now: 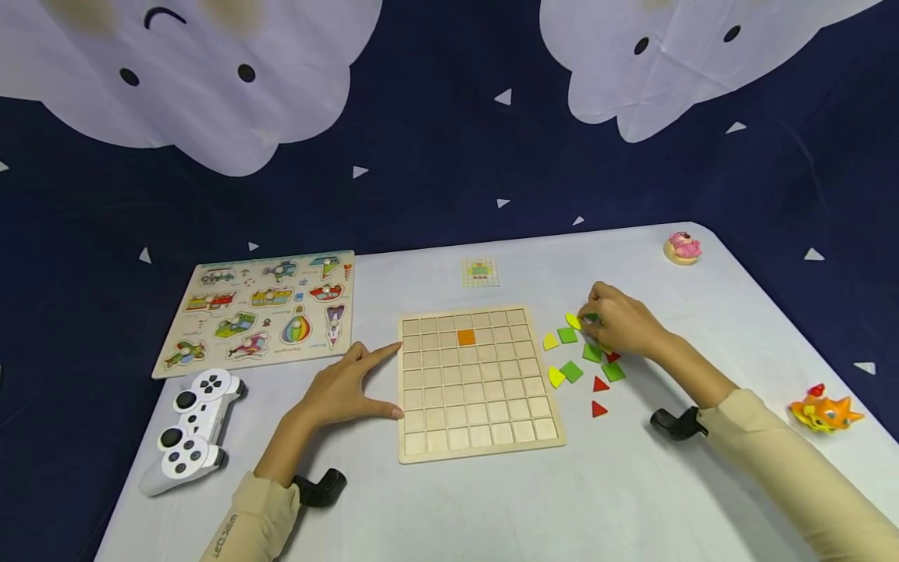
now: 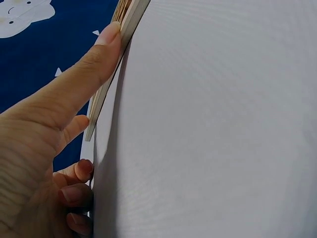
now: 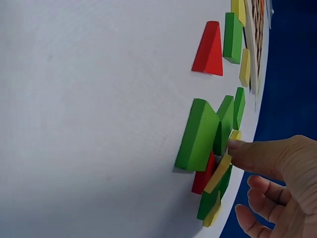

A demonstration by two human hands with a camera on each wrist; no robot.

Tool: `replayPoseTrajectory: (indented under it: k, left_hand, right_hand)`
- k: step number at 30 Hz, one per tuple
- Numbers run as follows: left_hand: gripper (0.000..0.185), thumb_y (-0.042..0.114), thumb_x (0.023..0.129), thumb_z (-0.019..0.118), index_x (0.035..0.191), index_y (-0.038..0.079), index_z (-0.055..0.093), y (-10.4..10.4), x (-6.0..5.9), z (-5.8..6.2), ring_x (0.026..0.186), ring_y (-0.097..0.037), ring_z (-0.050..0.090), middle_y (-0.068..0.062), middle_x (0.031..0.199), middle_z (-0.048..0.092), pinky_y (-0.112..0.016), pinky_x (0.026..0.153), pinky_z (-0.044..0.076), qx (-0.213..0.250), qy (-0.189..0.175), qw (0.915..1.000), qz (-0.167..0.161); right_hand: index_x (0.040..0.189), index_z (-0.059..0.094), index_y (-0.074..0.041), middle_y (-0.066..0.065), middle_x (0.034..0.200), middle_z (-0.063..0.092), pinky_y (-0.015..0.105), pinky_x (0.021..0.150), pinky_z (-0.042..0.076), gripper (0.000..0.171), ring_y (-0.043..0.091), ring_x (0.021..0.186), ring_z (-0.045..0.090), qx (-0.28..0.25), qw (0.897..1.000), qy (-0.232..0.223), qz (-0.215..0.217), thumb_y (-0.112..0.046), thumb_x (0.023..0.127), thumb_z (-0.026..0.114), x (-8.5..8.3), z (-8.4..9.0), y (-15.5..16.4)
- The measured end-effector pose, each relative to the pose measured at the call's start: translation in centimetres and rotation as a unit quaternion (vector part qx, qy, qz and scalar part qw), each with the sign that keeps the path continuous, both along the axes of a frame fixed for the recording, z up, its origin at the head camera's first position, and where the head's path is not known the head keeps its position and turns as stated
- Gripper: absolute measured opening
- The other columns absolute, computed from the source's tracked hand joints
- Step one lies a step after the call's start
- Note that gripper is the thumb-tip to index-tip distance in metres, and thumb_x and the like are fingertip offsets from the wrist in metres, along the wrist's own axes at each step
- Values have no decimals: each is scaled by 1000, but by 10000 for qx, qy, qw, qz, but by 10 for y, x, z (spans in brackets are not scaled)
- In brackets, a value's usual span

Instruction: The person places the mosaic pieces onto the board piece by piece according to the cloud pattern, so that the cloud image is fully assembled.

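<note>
A wooden grid board (image 1: 477,382) lies flat on the table, with one orange square (image 1: 467,337) in an upper cell. At the board's left edge, my left hand (image 1: 344,388) is spread, its straight index finger and thumb touching the rim. The left wrist view shows the thumb (image 2: 84,74) against the board's side. My right hand (image 1: 621,321) is down among loose pieces right of the board. In the right wrist view its thumb (image 3: 252,154) meets a yellow piece (image 3: 236,135), beside a green square (image 3: 198,136). The index fingertip is hidden, so a pinch cannot be confirmed.
A small pattern card (image 1: 480,272) lies beyond the board. At left are a picture puzzle (image 1: 263,312) and a white game controller (image 1: 193,433). Two red triangles (image 1: 599,409) lie near the pile. A pink figurine (image 1: 683,248) and an orange toy (image 1: 825,411) stand at right.
</note>
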State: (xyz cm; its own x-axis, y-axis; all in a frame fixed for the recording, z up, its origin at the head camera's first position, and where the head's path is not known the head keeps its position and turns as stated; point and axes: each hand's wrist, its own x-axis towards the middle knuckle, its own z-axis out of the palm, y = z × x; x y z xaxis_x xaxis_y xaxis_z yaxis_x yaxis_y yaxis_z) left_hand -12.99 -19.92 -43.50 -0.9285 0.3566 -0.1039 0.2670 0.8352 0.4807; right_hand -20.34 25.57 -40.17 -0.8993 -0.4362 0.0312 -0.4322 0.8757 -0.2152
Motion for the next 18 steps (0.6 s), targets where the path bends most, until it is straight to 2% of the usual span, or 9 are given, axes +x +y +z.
replayPoseTrajectory:
  k: [6, 13, 18]
  left_hand:
    - [108, 71, 58, 83, 151, 35, 42, -1, 1, 1, 65, -16, 39, -1, 93, 42, -31, 59, 33, -35, 16, 10000, 26]
    - [107, 72, 58, 82, 151, 35, 43, -1, 0, 0, 65, -15, 39, -1, 93, 42, -30, 59, 33, -46, 14, 10000, 20]
    - [107, 71, 58, 82, 150, 35, 43, 0, 0, 0, 65, -16, 38, -1, 93, 42, -31, 58, 33, -21, 41, 10000, 7]
  right_hand:
    - [93, 76, -2, 7, 95, 53, 37, 69, 45, 23, 20, 82, 50, -32, 9998, 189, -16, -21, 81, 82, -2, -4, 0]
    - [110, 76, -3, 9, 98, 53, 35, 67, 42, 33, 20, 83, 47, -150, 9996, 178, 129, -21, 83, 81, -5, -4, 0]
    - [106, 77, -4, 9, 98, 53, 34, 67, 41, 28, 20, 84, 47, -199, 9994, 107, 242, -20, 83, 80, -5, -3, 0]
